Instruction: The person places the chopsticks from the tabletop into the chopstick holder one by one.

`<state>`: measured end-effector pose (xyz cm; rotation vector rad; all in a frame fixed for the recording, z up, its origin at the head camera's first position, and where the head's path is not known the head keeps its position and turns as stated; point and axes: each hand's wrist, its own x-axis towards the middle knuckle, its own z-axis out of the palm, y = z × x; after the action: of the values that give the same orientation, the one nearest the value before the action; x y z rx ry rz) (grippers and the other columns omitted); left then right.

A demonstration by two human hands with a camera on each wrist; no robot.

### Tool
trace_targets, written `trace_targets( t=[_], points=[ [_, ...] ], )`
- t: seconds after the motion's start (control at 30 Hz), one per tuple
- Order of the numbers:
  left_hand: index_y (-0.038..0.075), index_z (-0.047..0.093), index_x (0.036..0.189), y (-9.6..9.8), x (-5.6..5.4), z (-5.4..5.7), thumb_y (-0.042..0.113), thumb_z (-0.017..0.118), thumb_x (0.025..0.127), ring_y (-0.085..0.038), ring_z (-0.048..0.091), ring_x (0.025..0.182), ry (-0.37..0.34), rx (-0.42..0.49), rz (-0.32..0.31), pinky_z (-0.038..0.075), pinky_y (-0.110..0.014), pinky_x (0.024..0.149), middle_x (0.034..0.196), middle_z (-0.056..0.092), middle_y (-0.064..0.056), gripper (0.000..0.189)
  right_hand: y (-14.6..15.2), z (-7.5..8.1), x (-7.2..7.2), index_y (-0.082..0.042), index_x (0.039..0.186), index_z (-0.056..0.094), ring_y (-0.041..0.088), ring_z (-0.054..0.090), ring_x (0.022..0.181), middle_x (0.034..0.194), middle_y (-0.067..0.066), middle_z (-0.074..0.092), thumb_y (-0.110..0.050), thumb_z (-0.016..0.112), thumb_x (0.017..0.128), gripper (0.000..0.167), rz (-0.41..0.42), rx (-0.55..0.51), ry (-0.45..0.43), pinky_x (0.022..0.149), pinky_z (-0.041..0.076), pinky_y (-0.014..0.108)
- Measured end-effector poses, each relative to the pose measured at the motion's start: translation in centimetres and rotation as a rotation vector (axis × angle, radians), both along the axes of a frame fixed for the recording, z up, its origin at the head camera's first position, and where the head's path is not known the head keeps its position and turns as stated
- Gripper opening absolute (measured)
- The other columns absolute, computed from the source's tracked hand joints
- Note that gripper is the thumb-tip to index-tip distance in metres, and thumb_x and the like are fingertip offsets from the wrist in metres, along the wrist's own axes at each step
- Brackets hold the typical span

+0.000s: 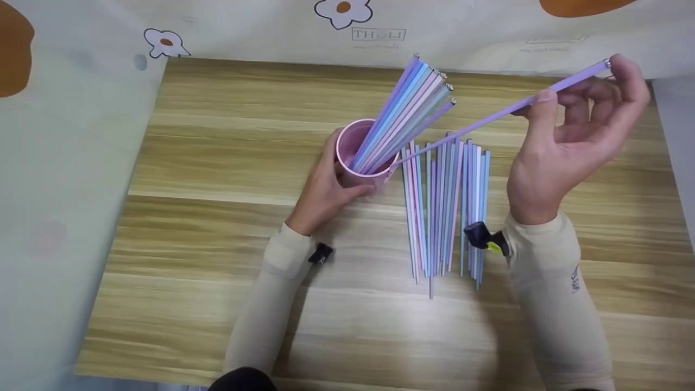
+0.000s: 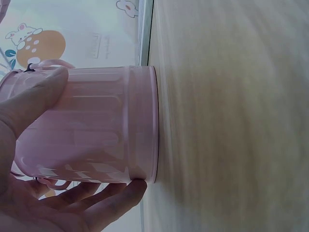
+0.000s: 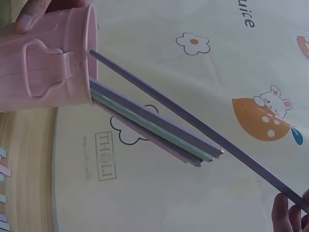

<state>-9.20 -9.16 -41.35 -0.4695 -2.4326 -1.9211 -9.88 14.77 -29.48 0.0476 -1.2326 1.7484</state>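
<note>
Progress, by my estimate: partway. A bundle of sticks (image 1: 398, 120) stood in the pink cup (image 2: 96, 121), leaning toward the far right corner of the surface (image 1: 217, 217); the cup was between the surface's middle and its far edge. Outside it were one held purple stick (image 1: 488, 119) and many loose sticks (image 1: 445, 201), these lying right of the cup, pointing toward the near edge.

My left hand (image 1: 323, 190) was curved round the cup's wall. My right hand (image 1: 578, 130) had fingers and thumb closed on the purple stick's upper part; its lower end was at the rim.

Unclear: whether that end touched the rim. The bundle overlapped, so no count; its lower ends were hidden inside. The right wrist view cut off my right hand.
</note>
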Motion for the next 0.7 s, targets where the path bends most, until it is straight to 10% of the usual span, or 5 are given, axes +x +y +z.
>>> trace_targets(
  t=[0.43, 0.7],
  points=[
    [0.002, 0.032, 0.150, 0.0, 0.1, 0.3, 0.006, 0.089, 0.070, -0.025, 0.043, 0.135, -0.022, -0.019, 0.012, 0.029, -0.031, 0.117, 0.147, 0.045, -0.015, 0.099, -2.1, -4.4, -1.3, 0.013, 0.127, 0.040, 0.027, 0.055, 0.082, 0.100, 0.021, 0.049, 0.022, 0.055, 0.080, 0.050, 0.091, 0.187, -0.016, 0.059, 0.058, 0.036],
    [0.014, 0.031, 0.152, -0.2, -1.3, -3.6, 0.010, 0.093, 0.066, -0.016, 0.044, 0.134, 0.023, 0.000, 0.012, 0.031, -0.032, 0.116, 0.147, 0.046, -0.004, 0.106, -3.5, -6.8, -1.5, 0.010, 0.128, 0.041, 0.026, 0.056, 0.082, 0.099, 0.016, 0.051, 0.018, 0.056, 0.084, 0.048, 0.149, 0.281, -0.109, 0.059, 0.059, 0.033]
  ],
)
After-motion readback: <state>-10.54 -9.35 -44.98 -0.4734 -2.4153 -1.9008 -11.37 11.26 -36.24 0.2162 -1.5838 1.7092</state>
